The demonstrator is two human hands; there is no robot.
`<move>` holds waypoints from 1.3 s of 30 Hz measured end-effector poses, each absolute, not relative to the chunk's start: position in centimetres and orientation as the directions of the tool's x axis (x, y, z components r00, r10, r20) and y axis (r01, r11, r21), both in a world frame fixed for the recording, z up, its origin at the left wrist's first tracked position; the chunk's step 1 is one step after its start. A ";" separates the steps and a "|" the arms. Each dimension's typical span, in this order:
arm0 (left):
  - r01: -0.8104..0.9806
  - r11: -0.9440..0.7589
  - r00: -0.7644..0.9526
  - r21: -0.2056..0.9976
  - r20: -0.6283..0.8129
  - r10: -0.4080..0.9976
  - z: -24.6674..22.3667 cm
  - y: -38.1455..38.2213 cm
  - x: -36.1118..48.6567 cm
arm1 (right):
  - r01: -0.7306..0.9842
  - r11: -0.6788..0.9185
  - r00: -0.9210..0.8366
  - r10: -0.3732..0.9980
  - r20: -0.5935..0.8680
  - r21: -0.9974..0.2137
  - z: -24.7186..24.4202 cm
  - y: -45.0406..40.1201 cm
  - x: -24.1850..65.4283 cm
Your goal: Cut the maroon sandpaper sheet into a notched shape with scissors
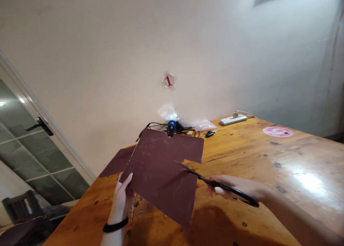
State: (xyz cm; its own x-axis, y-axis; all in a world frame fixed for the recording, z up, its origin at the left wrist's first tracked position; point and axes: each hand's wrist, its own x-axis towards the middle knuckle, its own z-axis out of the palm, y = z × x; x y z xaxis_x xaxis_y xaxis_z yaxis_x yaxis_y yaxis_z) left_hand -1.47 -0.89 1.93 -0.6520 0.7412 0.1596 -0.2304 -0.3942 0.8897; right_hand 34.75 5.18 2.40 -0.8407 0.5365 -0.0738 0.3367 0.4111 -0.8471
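Note:
A dark maroon sheet of card (158, 163) is held above the table, tilted, with a notch cut into its right side. My left hand (124, 192) grips its lower left edge, thumb on top and fingers underneath. In my right hand (228, 185) is a pair of black-handled scissors (199, 175). The blades reach over the card close to the notch; whether they touch it I cannot tell. Some of my right fingers are hidden behind the scissor handles.
Another maroon sheet (116, 162) lies on the wooden table (258, 160) at the back left. Towards the wall are a tangle of black cables (156, 124), plastic packaging (204, 124), keys (211, 133) and a white power strip (233, 120). A pink round disc (278, 132) lies to the right.

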 end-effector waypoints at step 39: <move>-0.270 -0.374 -0.654 0.887 0.116 0.748 1.6 -0.9 -1.9 | 0.327 0.414 -0.853 0.517 -0.077 -0.849 2.6 5.3 34.8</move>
State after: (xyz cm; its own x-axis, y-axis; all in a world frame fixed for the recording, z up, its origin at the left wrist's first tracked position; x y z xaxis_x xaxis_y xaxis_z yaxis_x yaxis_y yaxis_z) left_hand -1.89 -0.91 1.57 -0.6538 0.7477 0.1159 -0.2701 -0.3737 0.8873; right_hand 34.80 5.30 2.55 -0.8527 0.5167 -0.0769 0.3275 0.4139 -0.8494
